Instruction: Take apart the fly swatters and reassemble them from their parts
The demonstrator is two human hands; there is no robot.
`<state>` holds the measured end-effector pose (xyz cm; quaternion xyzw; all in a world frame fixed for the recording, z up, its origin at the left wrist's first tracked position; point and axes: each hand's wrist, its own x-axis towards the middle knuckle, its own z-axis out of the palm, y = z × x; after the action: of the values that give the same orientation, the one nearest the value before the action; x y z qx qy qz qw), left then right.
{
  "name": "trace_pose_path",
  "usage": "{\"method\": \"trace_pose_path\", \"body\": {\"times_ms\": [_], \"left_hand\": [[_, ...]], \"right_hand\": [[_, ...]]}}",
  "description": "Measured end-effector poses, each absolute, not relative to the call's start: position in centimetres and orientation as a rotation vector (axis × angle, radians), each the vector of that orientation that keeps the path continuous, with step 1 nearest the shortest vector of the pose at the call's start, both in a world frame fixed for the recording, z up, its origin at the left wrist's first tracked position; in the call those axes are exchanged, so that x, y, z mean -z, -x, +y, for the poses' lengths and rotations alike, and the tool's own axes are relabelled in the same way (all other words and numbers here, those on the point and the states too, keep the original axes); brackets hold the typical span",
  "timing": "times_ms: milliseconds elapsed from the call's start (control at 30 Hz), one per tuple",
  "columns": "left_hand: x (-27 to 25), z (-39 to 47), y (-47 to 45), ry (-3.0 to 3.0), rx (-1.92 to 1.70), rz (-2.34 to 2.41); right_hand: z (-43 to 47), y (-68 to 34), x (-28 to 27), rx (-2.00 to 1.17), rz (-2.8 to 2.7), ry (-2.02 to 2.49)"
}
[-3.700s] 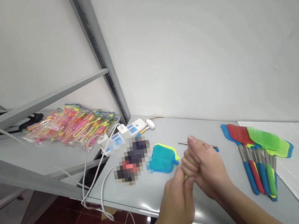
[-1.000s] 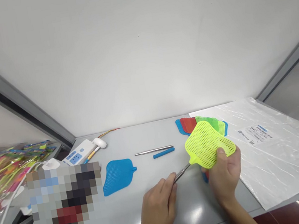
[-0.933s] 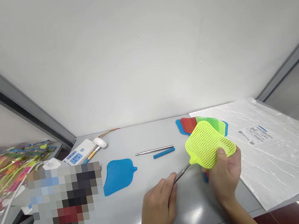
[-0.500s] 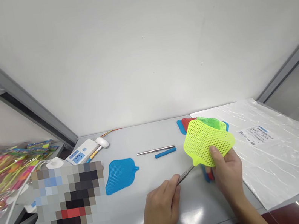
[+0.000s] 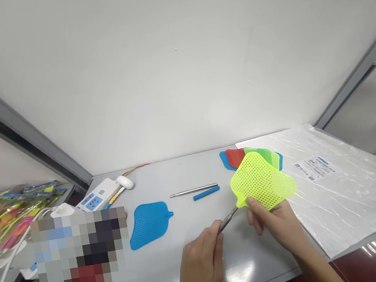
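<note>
A yellow-green perforated fly swatter head (image 5: 261, 179) is pinched near its narrow neck by my right hand (image 5: 275, 222), thumb on top. My left hand (image 5: 203, 263) is closed around a metal rod (image 5: 228, 220), whose far end meets the neck of the swatter head; how deep it sits in there I cannot tell. Left of my hands lies a blue swatter head (image 5: 150, 223), neck pointing right. Beyond them a second metal rod (image 5: 193, 190) rests just behind a blue handle sleeve (image 5: 206, 193). Past the yellow head, red, green and blue swatter heads (image 5: 237, 158) lie overlapped.
A white plastic bag with a label (image 5: 317, 168) covers the table's right side. At the back left are a power strip (image 5: 99, 194) and a white mouse (image 5: 125, 182). Packaged colourful items (image 5: 12, 213) lie on a surface further left. A pixelated patch hides the left front.
My right hand has slid from the middle of the yellow swatter head down to near its neck. My left hand keeps its hold on the rod. The view has shifted slightly.
</note>
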<state>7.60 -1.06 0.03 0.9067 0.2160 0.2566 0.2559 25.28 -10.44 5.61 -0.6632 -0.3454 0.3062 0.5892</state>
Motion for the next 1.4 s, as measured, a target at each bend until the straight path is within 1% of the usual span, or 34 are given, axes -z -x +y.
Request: {"method": "trace_pose_path", "body": {"times_ms": [433,633,733,867,1000,1067,1300,1400], "left_hand": [[0.3,-1.0,-7.3,-2.607,-0.841,0.593],[-0.2,-0.5,-7.2,-2.706,-0.884,0.593],[-1.5,-0.3,-7.6,-2.654,-0.776,0.645],[-4.1,-0.8,-8.2,-2.371,-0.538,0.715],[-5.6,-2.1,-8.8,-2.105,-0.427,0.633],[-5.8,-2.7,-9.1,-2.042,-0.405,0.618],[-5.6,-4.5,-9.4,-2.123,-0.289,0.677],[-5.7,-5.0,-9.1,-2.196,-0.233,0.690]], "right_hand": [[-10.3,-24.1,-6.4,-0.787,-0.832,1.635],[-10.1,-23.6,-5.8,-0.741,-0.752,1.592],[-9.6,-23.7,-5.4,-0.730,-0.741,1.563],[-9.6,-23.4,-4.8,-0.811,-0.810,1.483],[-10.3,-22.7,-4.4,-0.892,-0.844,1.454],[-10.6,-22.4,-4.5,-0.877,-0.878,1.480],[-11.5,-23.0,-5.0,-0.759,-0.874,1.523],[-12.3,-24.5,-5.8,-0.652,-0.845,1.554]]}}
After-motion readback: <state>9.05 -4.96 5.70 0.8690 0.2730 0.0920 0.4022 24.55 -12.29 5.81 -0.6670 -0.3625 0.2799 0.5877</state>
